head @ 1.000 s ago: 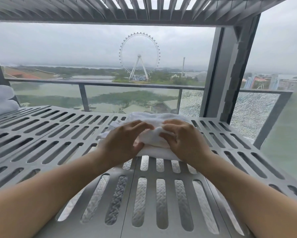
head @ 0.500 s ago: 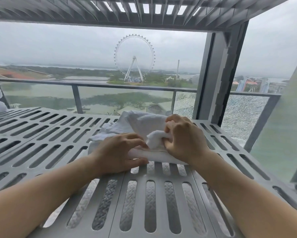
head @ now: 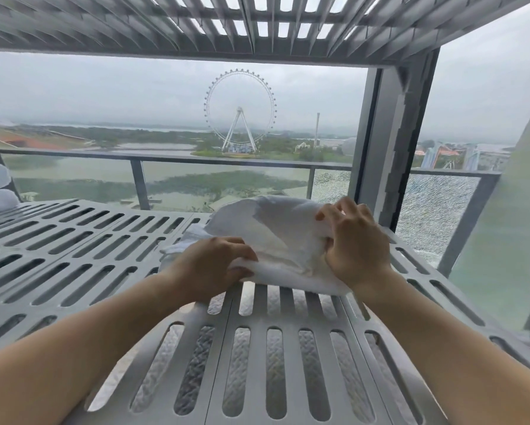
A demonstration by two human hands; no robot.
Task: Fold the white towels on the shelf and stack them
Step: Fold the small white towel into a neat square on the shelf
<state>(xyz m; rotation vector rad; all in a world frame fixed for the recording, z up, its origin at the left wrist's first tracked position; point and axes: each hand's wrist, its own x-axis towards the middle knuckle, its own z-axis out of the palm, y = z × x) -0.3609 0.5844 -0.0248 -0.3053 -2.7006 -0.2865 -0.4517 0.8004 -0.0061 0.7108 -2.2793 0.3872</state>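
towel (head: 276, 240) bunched crosswise on shelf (head: 73, 240), both hands gripping

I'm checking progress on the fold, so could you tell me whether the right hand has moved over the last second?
Yes. The right hand has lifted the towel off the slatted shelf, up and back toward the railing.

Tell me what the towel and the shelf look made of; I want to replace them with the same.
The towel looks like soft white terry cloth, probably cotton: matt, nubby, and it crumples and billows where the hands lift it. The shelf looks like grey metal or hard moulded plastic with a smooth satin finish: rigid panels pierced by rows of rounded slots. The picture does not settle which.
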